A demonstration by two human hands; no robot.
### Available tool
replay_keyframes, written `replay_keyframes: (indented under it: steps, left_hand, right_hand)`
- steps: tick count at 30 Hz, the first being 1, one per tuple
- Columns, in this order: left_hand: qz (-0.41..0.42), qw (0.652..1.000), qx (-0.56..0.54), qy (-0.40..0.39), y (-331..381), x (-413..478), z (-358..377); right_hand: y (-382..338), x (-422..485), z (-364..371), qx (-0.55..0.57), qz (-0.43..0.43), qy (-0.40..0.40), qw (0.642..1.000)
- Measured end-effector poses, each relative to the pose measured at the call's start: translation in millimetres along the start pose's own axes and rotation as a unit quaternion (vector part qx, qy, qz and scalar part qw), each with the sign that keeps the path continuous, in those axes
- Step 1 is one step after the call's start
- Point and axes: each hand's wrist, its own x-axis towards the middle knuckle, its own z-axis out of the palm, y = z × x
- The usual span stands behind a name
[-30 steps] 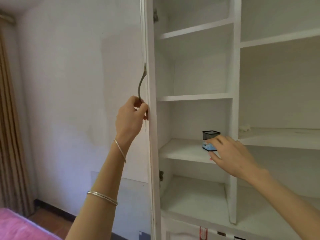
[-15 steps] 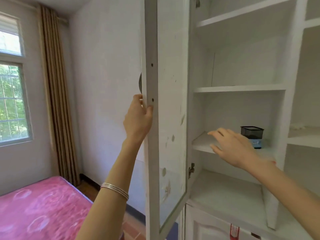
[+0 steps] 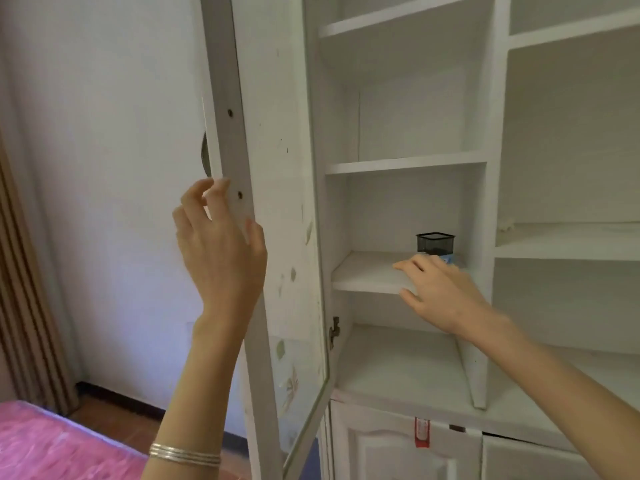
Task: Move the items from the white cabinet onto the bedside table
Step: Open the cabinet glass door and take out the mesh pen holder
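The white cabinet (image 3: 491, 188) stands with its glass door (image 3: 277, 237) swung wide toward me. On the middle shelf (image 3: 363, 271) a black mesh cup (image 3: 435, 242) sits on a small blue-and-white box (image 3: 450, 259). My right hand (image 3: 440, 292) reaches over that shelf with fingers spread, fingertips just short of the cup and box, holding nothing. My left hand (image 3: 218, 244) is at the door's outer edge below the metal handle (image 3: 205, 154), fingers loosened and apart, only lightly touching the frame. The bedside table is out of view.
A pink bed (image 3: 52, 445) lies at the lower left, with brown curtains (image 3: 24, 306) along the left wall. Below the shelves are closed lower cabinet doors (image 3: 398, 448) with a red tag (image 3: 421, 433). The right cabinet section has a wide shelf (image 3: 568, 242).
The door has swung further open. My left hand has let go of its grip on the door edge and spread its fingers. My right hand has moved closer to the cup.
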Motion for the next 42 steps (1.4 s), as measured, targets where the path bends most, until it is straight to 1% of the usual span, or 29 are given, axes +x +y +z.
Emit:
replay_keyframes:
  steps: [2,4,6,8,10,11,16,18,22,26,29,35,39,42]
  left_hand:
    - [0.055,0.998,0.012,0.016,12.5,-8.4,2.7]
    - [0.082,0.996,-0.021,-0.012,25.6,-18.0,13.7]
    - [0.105,0.991,-0.042,-0.071,39.0,-31.7,31.7]
    - [0.117,0.980,-0.033,-0.157,49.2,-48.8,54.7]
    - [0.101,0.965,-0.020,-0.240,55.1,-66.5,80.5]
    - [0.089,0.959,-0.022,-0.269,57.6,-75.3,93.4]
    - [0.033,0.938,-0.056,-0.342,76.1,-112.6,157.5]
    - [0.023,0.925,-0.059,-0.374,86.1,-124.0,184.2]
    - [0.013,0.917,-0.053,-0.396,100.9,-137.9,228.8]
    - [-0.015,0.919,-0.035,-0.392,108.8,-147.6,264.0]
    - [-0.026,0.917,-0.030,-0.398,110.5,-149.2,289.6]
    - [-0.039,0.899,-0.039,-0.435,102.8,-134.8,347.5]
    - [-0.069,0.869,-0.068,-0.484,105.9,-124.0,390.1]
    - [-0.093,0.863,-0.100,-0.487,112.3,-120.8,420.1]
  right_hand:
    - [11.3,-5.2,0.9,-0.005,0.018,0.002,1.000]
    - [25.0,-10.1,2.0,-0.011,0.035,0.002,0.999]
    - [39.8,-13.9,4.0,-0.016,0.051,-0.002,0.999]
    - [55.4,-15.9,5.9,-0.014,0.066,0.001,0.998]
    - [71.2,-16.3,7.7,-0.017,0.077,-0.002,0.997]
    - [79.6,-16.4,9.6,-0.018,0.082,-0.006,0.996]
    - [127.1,-14.9,27.0,-0.003,0.097,-0.037,0.995]
    - [148.4,-10.4,31.4,0.003,0.101,-0.041,0.994]
    - [180.1,4.9,39.9,0.026,0.073,-0.049,0.996]
    - [195.1,28.9,50.1,0.051,0.031,-0.039,0.997]
    - [200.5,43.8,62.3,0.088,0.016,-0.033,0.995]
    - [204.9,65.9,85.5,0.114,0.011,-0.024,0.993]
    - [203.5,80.7,99.4,0.146,0.022,-0.013,0.989]
    - [204.8,95.6,106.5,0.151,0.038,0.006,0.988]
